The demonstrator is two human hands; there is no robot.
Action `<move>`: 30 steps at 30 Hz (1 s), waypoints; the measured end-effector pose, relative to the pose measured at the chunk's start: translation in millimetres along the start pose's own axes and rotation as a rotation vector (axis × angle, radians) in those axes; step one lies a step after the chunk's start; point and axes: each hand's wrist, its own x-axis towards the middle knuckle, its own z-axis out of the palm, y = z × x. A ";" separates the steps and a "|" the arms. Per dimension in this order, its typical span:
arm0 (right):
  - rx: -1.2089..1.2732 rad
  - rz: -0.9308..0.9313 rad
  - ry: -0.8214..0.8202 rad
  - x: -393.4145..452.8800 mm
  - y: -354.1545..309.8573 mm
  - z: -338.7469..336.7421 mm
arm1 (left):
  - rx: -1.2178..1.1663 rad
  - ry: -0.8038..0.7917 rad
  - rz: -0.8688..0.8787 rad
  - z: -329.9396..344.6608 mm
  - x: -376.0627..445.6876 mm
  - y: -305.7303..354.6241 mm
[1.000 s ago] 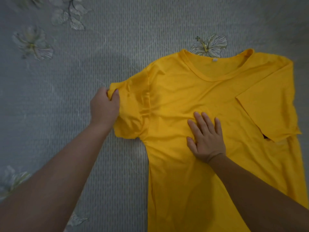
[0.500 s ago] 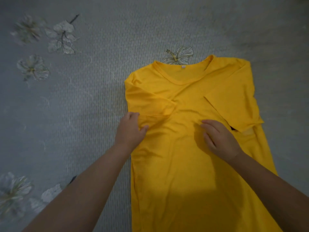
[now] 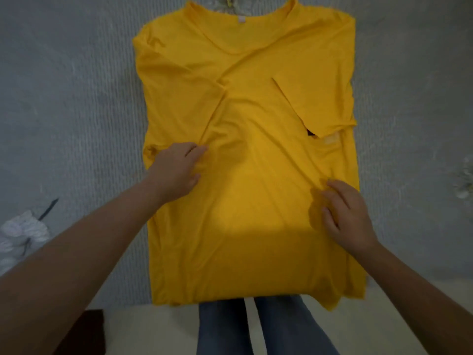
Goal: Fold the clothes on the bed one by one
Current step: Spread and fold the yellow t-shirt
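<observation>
Now your left sleeve (image 3: pixel 184 90) lies folded in over the shirt (image 3: pixel 245 201), matching the right sleeve (image 3: pixel 320 98), so the sleeve folds look done and the lengthwise fold comes next. Your left hand (image 3: pixel 176 172) has let go and rests flat, fingers straight; your right hand (image 3: pixel 345 216) has slid toward the shirt's right edge, fingers loosely bent, gripping nothing. The shirt lies flat at the bed's (image 3: pixel 64 111) near edge, on a grey floral cover; pale floor shows below.

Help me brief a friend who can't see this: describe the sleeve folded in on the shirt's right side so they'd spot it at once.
Start at the grey textured bedspread, where a bright yellow cotton T-shirt lies flat, collar at the far end. Below the collar's right side, the right short sleeve lies folded over the chest. Unlike the rumpled left sleeve, it is a smooth flap with a straight slanted hem and a dark gap at its lower corner.
</observation>
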 end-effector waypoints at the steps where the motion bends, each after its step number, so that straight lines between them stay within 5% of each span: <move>1: -0.029 0.056 -0.013 -11.2 5.8 -1.3 | -0.026 -0.001 0.054 5.4 -14.9 11.2; 7: 0.089 0.577 -0.375 -72.7 21.8 -14.0 | -0.051 -0.113 0.033 61.0 -106.3 67.9; 11: 0.230 0.746 -0.463 -107.6 7.0 -6.5 | 0.026 -0.227 -0.010 88.9 -144.4 96.0; 17: 0.477 0.841 -0.333 -102.2 -18.3 -12.6 | -0.014 -0.170 -0.060 101.0 -166.3 99.3; 22: 0.827 0.903 0.092 -27.0 -18.3 -38.8 | -0.026 0.011 0.069 119.5 -186.8 121.4; 25: 0.501 0.746 -0.006 -8.1 -1.3 -42.2 | -0.052 0.016 0.008 135.6 -199.2 129.9; 28: -0.222 0.156 -0.285 -27.5 -1.4 -35.6 | 0.006 0.018 -0.061 143.6 -202.8 133.4; 30: -0.476 -0.284 -0.375 -39.7 -6.5 -23.6 | 0.024 0.031 -0.102 145.3 -202.6 138.5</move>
